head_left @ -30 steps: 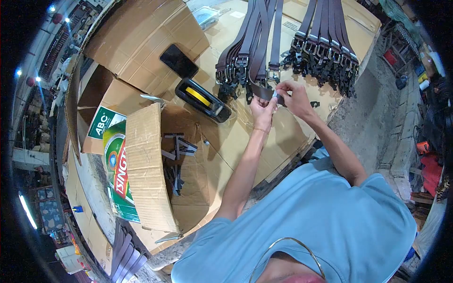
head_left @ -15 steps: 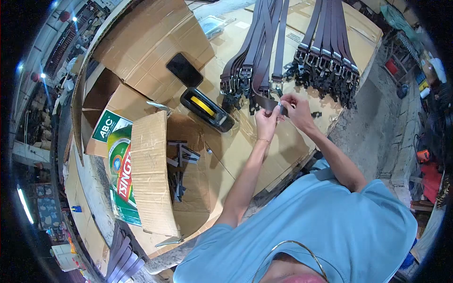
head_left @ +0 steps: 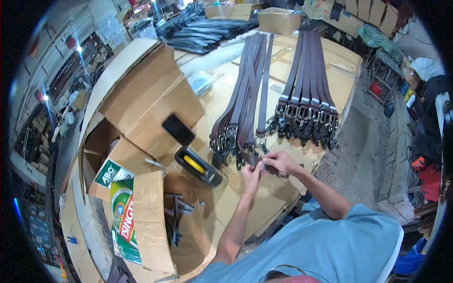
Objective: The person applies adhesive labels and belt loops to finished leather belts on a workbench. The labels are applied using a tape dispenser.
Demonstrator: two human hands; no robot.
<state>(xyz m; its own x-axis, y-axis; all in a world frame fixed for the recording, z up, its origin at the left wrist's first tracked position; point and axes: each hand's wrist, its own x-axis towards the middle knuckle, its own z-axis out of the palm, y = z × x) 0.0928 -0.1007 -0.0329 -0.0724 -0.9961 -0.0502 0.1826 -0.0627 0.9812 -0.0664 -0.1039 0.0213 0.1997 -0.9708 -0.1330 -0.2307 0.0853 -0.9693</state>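
Observation:
My left hand [head_left: 250,178] is closed on the end of a dark brown belt [head_left: 249,158], which bends toward me from the left pile. My right hand [head_left: 280,163] pinches the same belt end close beside the left fingertips. What sits between the fingers is too small to make out. Just beyond my hands lies the left pile of brown belts [head_left: 246,80], with metal buckles and black plastic pieces at the near end. A second pile of belts [head_left: 309,70] lies to the right, its buckles [head_left: 306,111] in a row.
On the left stands an open cardboard box [head_left: 150,226] with dark and white pieces inside. Between it and my hands are a tape dispenser [head_left: 198,167] with yellow inside and a black phone [head_left: 178,130]. Dark straps [head_left: 203,35] are heaped at the back. Cardboard [head_left: 278,203] covers the table.
The view has tilted upward, bringing the dark straps at the back into sight. Both hands stay together at the belt end, with only slight finger movement.

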